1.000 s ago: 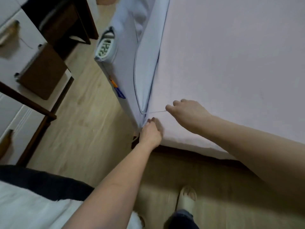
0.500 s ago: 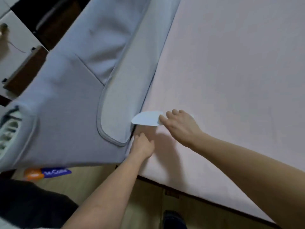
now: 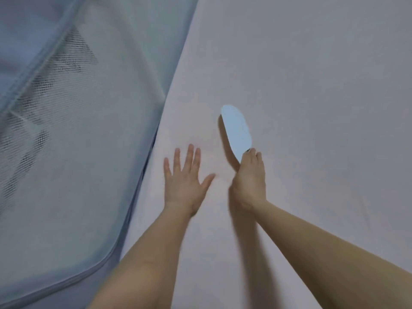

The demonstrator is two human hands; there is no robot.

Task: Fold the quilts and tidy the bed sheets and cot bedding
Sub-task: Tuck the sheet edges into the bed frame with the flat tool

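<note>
— Looking at our hands now, what is different from a moment ago?

— We have come up from the corner of the bed. Half a second ago our left hand [image 3: 186, 186] was pushed down at the edge of the pink bed sheet [image 3: 312, 85], just beside the cot wall. Now it lies flat on top of the sheet with the fingers spread and straight, holding nothing.

— And our right hand [image 3: 249, 181]?

— It still pinches the pale blue flat tool [image 3: 237, 130] by its near end. Earlier the blade pointed sideways toward the gap between the mattress and the cot. Now it points away from us and stands over the open sheet, well apart from that gap.

— Where is the cot then?

— The grey cot side [image 3: 73, 152], with its mesh panel, fills the left of the view and touches the bed along the seam. The floor and the desk that we saw one second ago are out of view, because we lean further over the bed.

— What does this mean for the task?

— We judge that the tucking at this corner is finished and we pass to smoothing. The sheet near our hands looks flat, with only faint creases by the left palm. The quilts are not visible here, so how far the folding is, we cannot tell
</note>
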